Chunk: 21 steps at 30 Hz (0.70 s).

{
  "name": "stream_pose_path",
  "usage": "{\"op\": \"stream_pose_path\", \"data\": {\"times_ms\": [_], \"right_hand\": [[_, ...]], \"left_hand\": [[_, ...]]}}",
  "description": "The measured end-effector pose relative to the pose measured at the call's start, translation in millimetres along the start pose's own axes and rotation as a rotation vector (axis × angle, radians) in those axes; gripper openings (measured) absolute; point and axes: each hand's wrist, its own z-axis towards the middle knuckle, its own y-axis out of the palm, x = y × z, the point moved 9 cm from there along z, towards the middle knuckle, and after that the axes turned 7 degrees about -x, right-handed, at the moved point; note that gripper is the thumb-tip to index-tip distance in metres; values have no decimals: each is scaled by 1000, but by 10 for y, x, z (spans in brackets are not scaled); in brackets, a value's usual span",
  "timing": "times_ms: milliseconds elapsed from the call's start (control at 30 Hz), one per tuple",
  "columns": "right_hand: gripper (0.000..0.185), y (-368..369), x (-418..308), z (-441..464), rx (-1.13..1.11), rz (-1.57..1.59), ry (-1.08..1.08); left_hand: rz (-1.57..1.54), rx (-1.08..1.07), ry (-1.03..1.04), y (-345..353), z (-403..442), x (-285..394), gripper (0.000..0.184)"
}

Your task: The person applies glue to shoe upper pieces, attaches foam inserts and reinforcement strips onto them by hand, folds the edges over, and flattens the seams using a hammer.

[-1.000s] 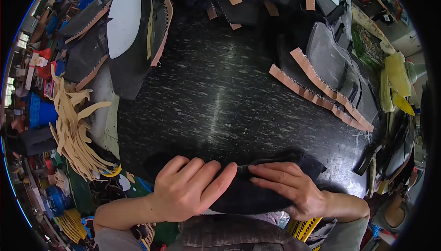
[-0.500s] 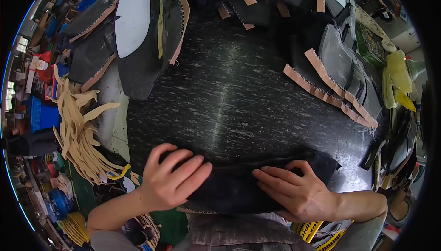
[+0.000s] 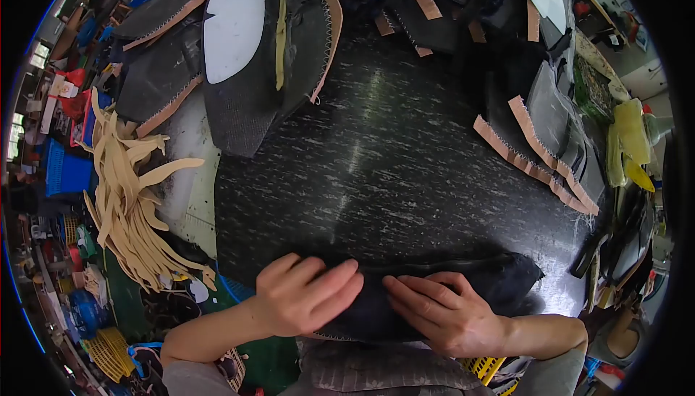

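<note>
A black, soft-looking sheet piece (image 3: 507, 284) lies along the front edge of the dark speckled work surface (image 3: 376, 193), close to my body. My left hand (image 3: 304, 298) has its fingers curled together on the piece's left part, near its far edge. Beside it, my right hand (image 3: 452, 313) bends its fingers onto the middle of the same piece, with the fingertips near the far edge. Both thumbs are largely hidden. A strip of zigzag stitching shows along the near edge, below my left wrist.
Black panels with tan, zigzag-stitched edges (image 3: 550, 153) lie at the right, and more lie at the back. A white template (image 3: 235, 23) rests on a black panel at back left. Tan strips (image 3: 127, 200) hang in a bundle at the left. Yellow blocks (image 3: 631, 132) stand far right.
My hands have drawn closer together along the black piece, the left one moving right and the right one slightly left. The whole view has shifted a little.
</note>
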Motion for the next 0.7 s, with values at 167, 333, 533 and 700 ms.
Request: {"op": "stream_pose_path", "data": {"times_ms": [167,333,533,700], "right_hand": [[47,-31,28,25,21,54,37],[44,-26,-5,-59,-11,-81,-1],[37,-116,27,-437,-97,-144,74],[36,-144,-107,-353,86,-230,40]], "left_hand": [[351,-223,474,78,-64,293,15],[323,-380,275,95,-196,180,33],[-25,-448,-38,102,-283,142,71],[-31,-445,30,246,-42,229,84]]}}
